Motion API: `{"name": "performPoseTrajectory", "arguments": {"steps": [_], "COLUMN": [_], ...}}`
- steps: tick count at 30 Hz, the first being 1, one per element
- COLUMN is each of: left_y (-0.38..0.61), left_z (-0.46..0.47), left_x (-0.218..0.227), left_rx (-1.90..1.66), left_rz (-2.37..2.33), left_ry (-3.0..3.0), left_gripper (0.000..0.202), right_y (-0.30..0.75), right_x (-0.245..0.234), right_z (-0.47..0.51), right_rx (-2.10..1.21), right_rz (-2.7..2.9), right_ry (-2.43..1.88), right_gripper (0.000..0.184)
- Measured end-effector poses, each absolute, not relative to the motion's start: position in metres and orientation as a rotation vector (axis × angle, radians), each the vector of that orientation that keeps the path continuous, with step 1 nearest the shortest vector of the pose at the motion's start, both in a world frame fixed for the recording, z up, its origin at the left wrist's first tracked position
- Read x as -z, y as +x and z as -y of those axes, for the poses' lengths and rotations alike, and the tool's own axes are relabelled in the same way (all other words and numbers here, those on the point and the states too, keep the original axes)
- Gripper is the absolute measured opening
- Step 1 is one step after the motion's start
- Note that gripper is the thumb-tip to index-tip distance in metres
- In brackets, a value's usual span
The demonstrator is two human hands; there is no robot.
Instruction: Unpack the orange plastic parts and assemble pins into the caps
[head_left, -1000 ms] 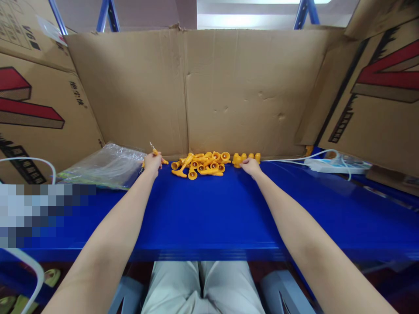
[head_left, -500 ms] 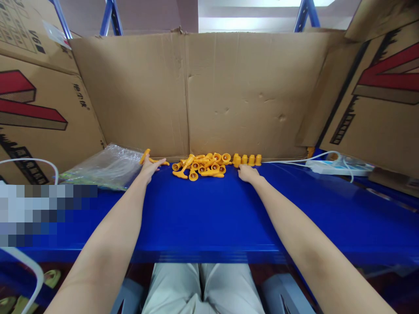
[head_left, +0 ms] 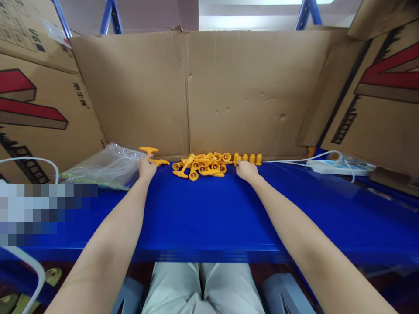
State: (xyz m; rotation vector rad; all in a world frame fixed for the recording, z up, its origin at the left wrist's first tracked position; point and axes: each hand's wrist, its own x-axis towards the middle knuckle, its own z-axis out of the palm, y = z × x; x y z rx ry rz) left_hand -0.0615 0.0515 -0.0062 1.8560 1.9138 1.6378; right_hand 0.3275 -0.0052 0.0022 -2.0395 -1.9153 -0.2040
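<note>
A heap of small orange plastic parts [head_left: 203, 165] lies on the blue table [head_left: 209, 213] against a cardboard wall. My left hand [head_left: 146, 167] is closed round an orange T-shaped part [head_left: 148, 151] standing upright just left of the heap; another orange part [head_left: 160, 162] lies beside it. My right hand [head_left: 246, 170] rests at the heap's right end, fingers curled at the nearest of a short row of upright orange caps [head_left: 248, 158]; its fingertips are hidden.
A clear plastic bag [head_left: 104, 166] lies left of my left hand. A white power strip [head_left: 330, 166] with white cables sits at the right. Cardboard boxes [head_left: 39, 104] wall in the table on three sides. My knees show below the table's front edge.
My left hand opened half a second ago and has now closed on the T-shaped part, standing it upright. My right hand drew back a little, then returned to the row of caps.
</note>
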Motion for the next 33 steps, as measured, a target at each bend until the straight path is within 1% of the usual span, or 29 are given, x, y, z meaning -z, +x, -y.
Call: {"name": "performPoseTrajectory", "arguments": {"steps": [2, 5, 10, 13, 15, 18, 21, 23, 28, 30, 33], "left_y": [-0.059, -0.057, -0.06, -0.062, -0.063, -0.064, -0.064, -0.063, -0.05, -0.038, -0.012], "left_z": [-0.05, -0.05, -0.053, -0.057, -0.06, -0.061, -0.06, -0.057, -0.045, -0.036, -0.019], "left_x": [0.005, 0.006, 0.017, 0.025, 0.028, 0.03, 0.031, 0.03, 0.016, 0.004, -0.016], "left_rx": [-1.643, -1.541, -1.377, -1.312, -1.294, -1.308, -1.364, -1.397, -1.422, -1.469, -1.481], "left_rz": [-1.98, -2.087, -2.153, -2.147, -2.131, -2.105, -2.067, -2.04, -2.004, -1.932, -1.701], "left_ry": [1.852, 1.913, 2.001, 2.004, 1.991, 1.982, 1.992, 1.993, 2.099, 2.248, 2.561], "left_gripper": [0.034, 0.033, 0.038, 0.039, 0.04, 0.042, 0.048, 0.051, 0.05, 0.052, 0.057], "right_y": [0.323, 0.317, 0.317, 0.318, 0.317, 0.313, 0.309, 0.308, 0.312, 0.313, 0.308], "right_x": [-0.004, -0.002, 0.007, 0.009, 0.007, 0.003, -0.001, -0.003, -0.015, -0.021, -0.028], "right_z": [0.005, 0.001, -0.008, -0.008, -0.006, -0.001, 0.002, 0.003, 0.005, 0.005, 0.007], "right_rx": [0.234, 0.217, 0.107, 0.068, 0.087, 0.154, 0.245, 0.313, 0.426, 0.444, 0.478], "right_rz": [1.869, 1.873, 1.991, 1.992, 2.012, 2.045, 2.064, 2.044, 1.823, 1.746, 1.721], "right_ry": [-1.964, -1.8, -1.452, -1.348, -1.3, -1.313, -1.424, -1.471, -1.459, -1.428, -1.339], "right_gripper": [0.04, 0.04, 0.064, 0.067, 0.061, 0.043, 0.026, 0.022, 0.022, 0.02, 0.016]}}
